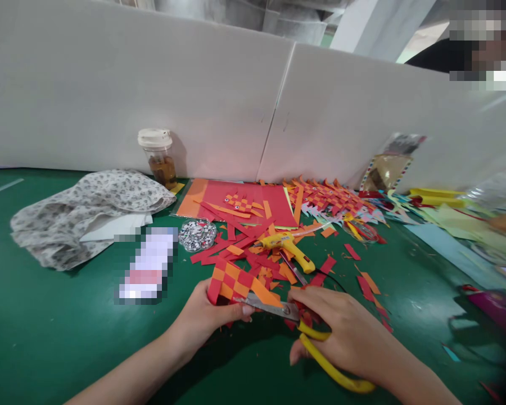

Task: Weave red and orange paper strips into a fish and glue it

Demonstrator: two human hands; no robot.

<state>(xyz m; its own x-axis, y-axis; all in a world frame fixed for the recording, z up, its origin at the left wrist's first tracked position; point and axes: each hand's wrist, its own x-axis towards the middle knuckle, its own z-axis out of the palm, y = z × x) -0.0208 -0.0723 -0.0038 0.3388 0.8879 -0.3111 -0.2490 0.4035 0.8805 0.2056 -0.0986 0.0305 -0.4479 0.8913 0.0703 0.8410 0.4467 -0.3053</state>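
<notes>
Near the front of the table, my left hand grips a woven red and orange paper piece with a checkered pattern. Its thumb lies along the lower edge. My right hand is closed round the yellow handles of a pair of scissors. The scissor blades point left and lie against the paper, by the loose orange strip at its right end. Whether the blades are cutting through it is hard to see. Just beyond the hands, a yellow glue gun rests among red and orange paper scraps.
A patterned cloth, a phone and a lidded cup stand or lie at left. A bag of googly eyes lies mid-table. Behind are red sheets, finished woven paper fish and a white partition.
</notes>
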